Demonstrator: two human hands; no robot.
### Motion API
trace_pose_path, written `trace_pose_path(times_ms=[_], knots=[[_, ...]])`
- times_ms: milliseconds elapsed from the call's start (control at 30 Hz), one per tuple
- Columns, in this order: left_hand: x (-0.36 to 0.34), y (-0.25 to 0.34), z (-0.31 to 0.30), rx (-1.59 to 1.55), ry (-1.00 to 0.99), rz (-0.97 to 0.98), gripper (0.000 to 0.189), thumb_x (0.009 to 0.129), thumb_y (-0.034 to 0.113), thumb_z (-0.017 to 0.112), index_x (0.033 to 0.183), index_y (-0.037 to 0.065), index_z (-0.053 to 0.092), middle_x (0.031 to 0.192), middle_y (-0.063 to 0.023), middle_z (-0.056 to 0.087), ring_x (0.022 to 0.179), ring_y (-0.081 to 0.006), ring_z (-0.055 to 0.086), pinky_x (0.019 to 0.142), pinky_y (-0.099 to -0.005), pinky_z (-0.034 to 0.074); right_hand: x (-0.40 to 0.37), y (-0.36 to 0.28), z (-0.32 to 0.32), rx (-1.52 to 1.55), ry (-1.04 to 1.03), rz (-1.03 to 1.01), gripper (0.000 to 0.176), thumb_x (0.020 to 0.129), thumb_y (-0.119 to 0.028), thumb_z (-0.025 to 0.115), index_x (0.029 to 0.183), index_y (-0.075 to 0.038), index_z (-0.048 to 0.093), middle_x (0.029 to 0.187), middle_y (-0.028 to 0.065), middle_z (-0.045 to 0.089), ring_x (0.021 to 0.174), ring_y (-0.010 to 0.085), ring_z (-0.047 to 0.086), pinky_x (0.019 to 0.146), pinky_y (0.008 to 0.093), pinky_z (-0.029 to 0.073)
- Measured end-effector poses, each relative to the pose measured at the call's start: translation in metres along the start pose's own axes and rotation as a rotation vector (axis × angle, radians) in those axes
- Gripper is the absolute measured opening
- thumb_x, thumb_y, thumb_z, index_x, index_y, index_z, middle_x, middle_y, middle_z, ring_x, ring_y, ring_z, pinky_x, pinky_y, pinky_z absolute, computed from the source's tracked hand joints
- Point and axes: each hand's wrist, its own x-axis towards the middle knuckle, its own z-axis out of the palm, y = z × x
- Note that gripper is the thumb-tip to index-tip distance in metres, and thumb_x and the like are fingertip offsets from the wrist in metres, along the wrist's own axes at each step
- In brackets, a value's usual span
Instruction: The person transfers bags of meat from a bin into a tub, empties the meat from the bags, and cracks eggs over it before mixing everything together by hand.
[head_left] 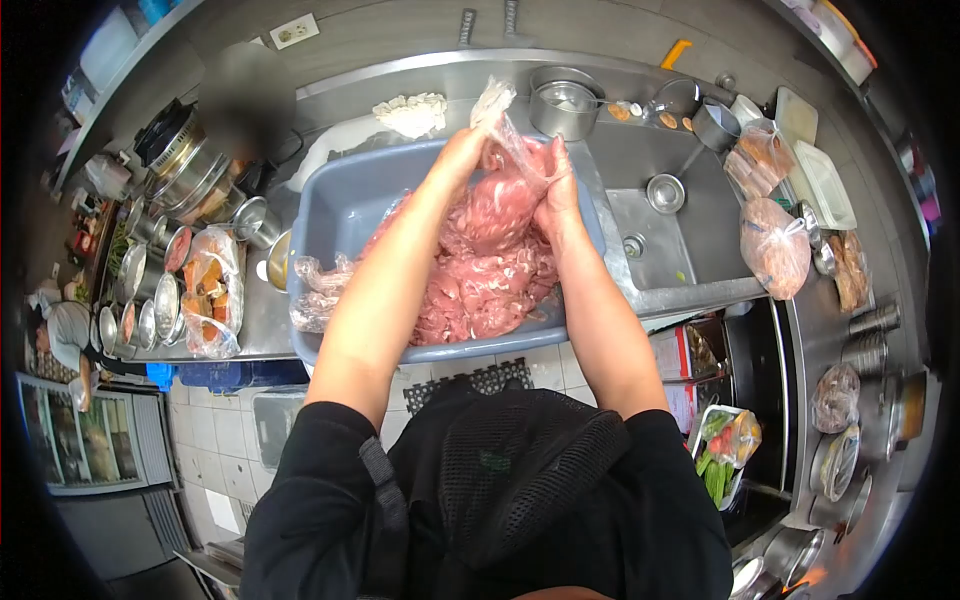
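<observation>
My left hand is closed on the gathered top of a clear plastic bag above a blue-grey tub. Sliced raw meat hangs inside the bag. On the bag's right side my right hand grips the plastic, fingers wrapped round it. Below the bag, more pink meat lies in the tub, partly covered by my left forearm. Another clear plastic wrap lies at the tub's left end.
A steel sink with a drain lies right of the tub. A steel pot stands behind it. Bagged meat rests by the sink's right edge. Several bowls and a bag of orange pieces are at left. Part of another person shows far left.
</observation>
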Motion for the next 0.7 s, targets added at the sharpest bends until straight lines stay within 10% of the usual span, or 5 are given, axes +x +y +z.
trace_pose_path(times_ms=[367,633,700], knots=[[-0.001,0.069,-0.017,-0.183,0.283,0.03,0.069,0.087,0.063,0.039,0.103,-0.001,0.059,0.097,-0.013,0.062,0.086,-0.0234,0.059,0.076,-0.0376,0.047,0.008,0.017,-0.014,-0.863,0.267,-0.213,0.04,0.088,-0.039,0.053,0.095,-0.001,0.064,0.082,0.0091,0.067,0.079,0.0178,0.061,0.072,0.031,0.045],[-0.121,0.05,-0.138,1.124,0.17,0.077,0.048,0.084,0.046,0.051,0.095,0.001,0.063,0.08,-0.0132,0.065,0.072,-0.0218,0.061,0.067,-0.0349,0.046,-0.027,0.031,0.023,-1.732,-0.241,-0.392,0.046,0.079,-0.041,0.064,0.115,-0.013,0.06,0.126,0.0122,0.052,0.119,0.0299,0.046,0.098,0.0381,0.037],[-0.156,0.021,-0.152,1.281,0.047,-0.085,0.036,0.081,0.034,0.056,0.099,0.004,0.063,0.086,-0.0182,0.065,0.08,-0.0306,0.064,0.073,-0.0399,0.048,-0.036,0.034,0.033,-1.817,-0.307,-0.708,0.046,0.075,-0.041,0.067,0.114,-0.017,0.061,0.129,0.0104,0.049,0.125,0.0309,0.039,0.105,0.045,0.028]])
